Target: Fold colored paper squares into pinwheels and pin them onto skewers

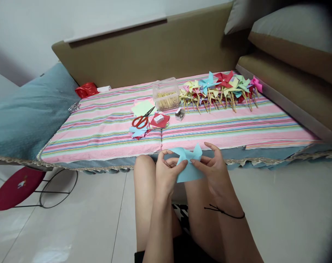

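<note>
A sheet of light blue paper (190, 173) is held up over my knees, its upper corners curled inward like part of a pinwheel. My left hand (168, 168) pinches it from the left, thumb pressed near the middle. From the right, my right hand (213, 166) grips the same paper, its thumb close to the other thumb and the index finger raised. Whatever lies under the thumbs is hidden. Beyond the hands, red-handled scissors (141, 121) rest on coloured paper, beside a small white box (158, 118) on red paper squares (163, 124).
Finished pinwheels (223, 86) on sticks lie in a heap at the back right. A clear plastic box (166, 95) holds many thin sticks, with a small open box (180, 114) before it. A red bag (86, 90) sits back left; a red stool (19, 188) stands on the floor.
</note>
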Motion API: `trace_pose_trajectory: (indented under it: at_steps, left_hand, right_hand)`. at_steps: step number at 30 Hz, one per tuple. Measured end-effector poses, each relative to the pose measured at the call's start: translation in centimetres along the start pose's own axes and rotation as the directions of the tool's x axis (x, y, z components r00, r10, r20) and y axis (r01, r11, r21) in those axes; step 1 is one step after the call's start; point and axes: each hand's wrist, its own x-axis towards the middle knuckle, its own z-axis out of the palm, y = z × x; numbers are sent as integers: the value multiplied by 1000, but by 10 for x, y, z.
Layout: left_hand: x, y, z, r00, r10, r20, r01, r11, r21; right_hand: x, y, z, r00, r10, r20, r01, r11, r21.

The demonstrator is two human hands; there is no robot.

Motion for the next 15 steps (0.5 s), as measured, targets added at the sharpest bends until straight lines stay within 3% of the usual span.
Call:
trace_pose_trajectory:
  at_steps: [6, 15]
  left_hand:
    - [1, -2, 0, 996, 27, -81, -29, 999, -17]
    - [0, -1, 1, 1000, 3, -2, -3, 1000, 3]
  right_hand:
    - [-1, 0, 1, 1000, -19, 25, 20, 999, -42]
    - [0, 1, -1, 1000, -16, -15, 15, 998, -69]
